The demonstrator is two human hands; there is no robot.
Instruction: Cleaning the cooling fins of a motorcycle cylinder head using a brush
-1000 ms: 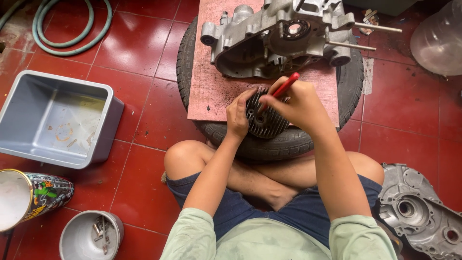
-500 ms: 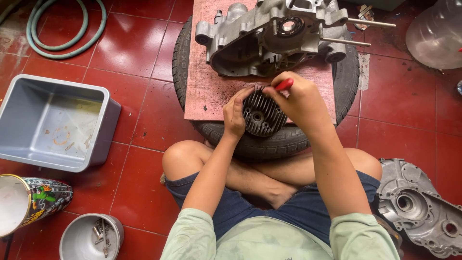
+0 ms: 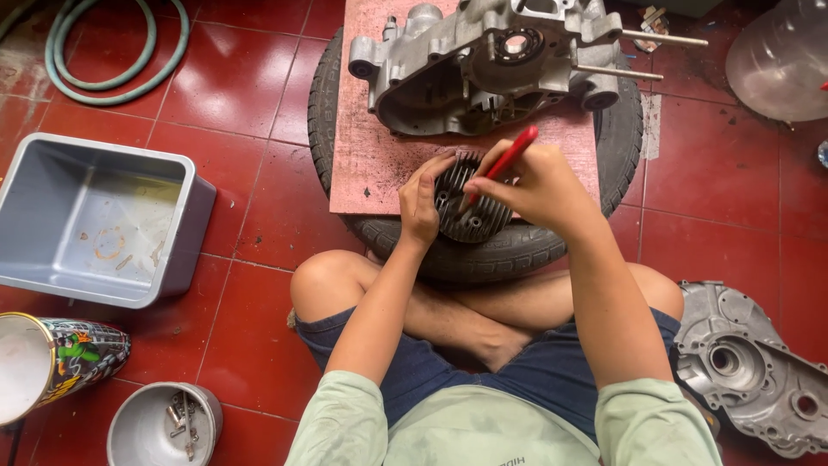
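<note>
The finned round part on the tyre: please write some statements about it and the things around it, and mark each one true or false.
1. The left hand holds the finned round part at its side. True.
2. The right hand holds a blue tool. False: the tool has a red handle.
3. The grey engine case lies on the pink board over the tyre. True.
4. The grey plastic tub is full of water. False: it looks nearly empty, with only stains.
5. A green hose lies coiled on the floor tiles. True.
</note>
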